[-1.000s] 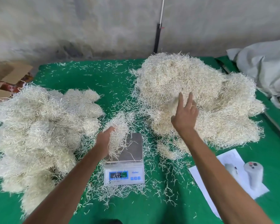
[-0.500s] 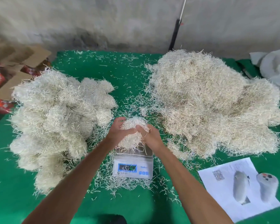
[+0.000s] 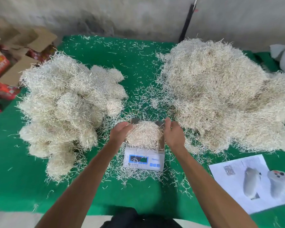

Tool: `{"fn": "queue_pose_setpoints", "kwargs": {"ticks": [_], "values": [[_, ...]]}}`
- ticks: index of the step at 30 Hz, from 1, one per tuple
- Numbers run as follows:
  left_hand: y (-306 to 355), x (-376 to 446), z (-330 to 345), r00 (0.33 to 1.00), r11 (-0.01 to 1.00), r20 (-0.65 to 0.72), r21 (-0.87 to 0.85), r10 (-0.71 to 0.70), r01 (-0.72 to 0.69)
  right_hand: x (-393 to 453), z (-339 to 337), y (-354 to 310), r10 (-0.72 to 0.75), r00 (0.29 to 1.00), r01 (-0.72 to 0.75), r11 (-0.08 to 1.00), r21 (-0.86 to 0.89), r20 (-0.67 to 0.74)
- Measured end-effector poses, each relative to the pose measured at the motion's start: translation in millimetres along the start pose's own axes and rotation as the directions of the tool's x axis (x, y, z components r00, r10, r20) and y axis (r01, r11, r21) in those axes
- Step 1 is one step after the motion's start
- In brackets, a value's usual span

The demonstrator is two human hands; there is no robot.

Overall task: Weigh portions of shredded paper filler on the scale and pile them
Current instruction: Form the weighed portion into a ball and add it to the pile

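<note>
Portion: a clump of shredded paper filler [image 3: 143,134] sits on the scale [image 3: 144,159] platform, between the two hands.
Left hand: left hand [image 3: 119,133] flanks the clump's left side, fingers extended and relaxed, gripping nothing; contact with the strands cannot be confirmed.
Right hand: right hand [image 3: 172,133] flanks the clump's right side, fingers extended and relaxed, gripping nothing.
Scale: stands on the green mat [image 3: 138,66], lit display facing the person; digits unreadable.
Left pile [image 3: 67,102]: rounded clumps, left of the scale.
Right pile [image 3: 220,94]: larger loose mass, right of the scale.
Printed sheet [image 3: 247,181]: near right on the mat.
Cardboard boxes [image 3: 11,63]: off the far left edge.
</note>
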State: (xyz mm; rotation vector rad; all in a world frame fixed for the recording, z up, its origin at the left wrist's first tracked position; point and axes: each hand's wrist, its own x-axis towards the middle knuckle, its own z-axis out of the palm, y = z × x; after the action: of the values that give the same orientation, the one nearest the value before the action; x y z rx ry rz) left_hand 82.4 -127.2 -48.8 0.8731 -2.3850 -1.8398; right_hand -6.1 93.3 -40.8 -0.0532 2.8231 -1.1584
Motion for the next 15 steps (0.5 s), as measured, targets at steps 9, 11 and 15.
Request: {"fn": "queue_pose_setpoints", "kwargs": {"ticks": [9,11,15], "values": [[-7.1,-7.0,-9.7,1.000,0.998,-0.015,-0.058,-0.009,0.008,-19.8,10.5,0.3,-0.060,0.996,0.056,0.997,0.062,0.063],[-8.2,-6.7,-12.2,1.000,0.997,-0.002,-0.078,-0.003,0.003,-19.4,10.6,-0.1,-0.066,0.996,0.064,0.997,0.033,0.057],[-12.5,-5.4,-12.1,1.000,0.997,0.005,-0.081,-0.004,0.005,-19.6,11.9,-3.4,-0.056,0.997,0.054,0.998,0.031,0.049]]}}
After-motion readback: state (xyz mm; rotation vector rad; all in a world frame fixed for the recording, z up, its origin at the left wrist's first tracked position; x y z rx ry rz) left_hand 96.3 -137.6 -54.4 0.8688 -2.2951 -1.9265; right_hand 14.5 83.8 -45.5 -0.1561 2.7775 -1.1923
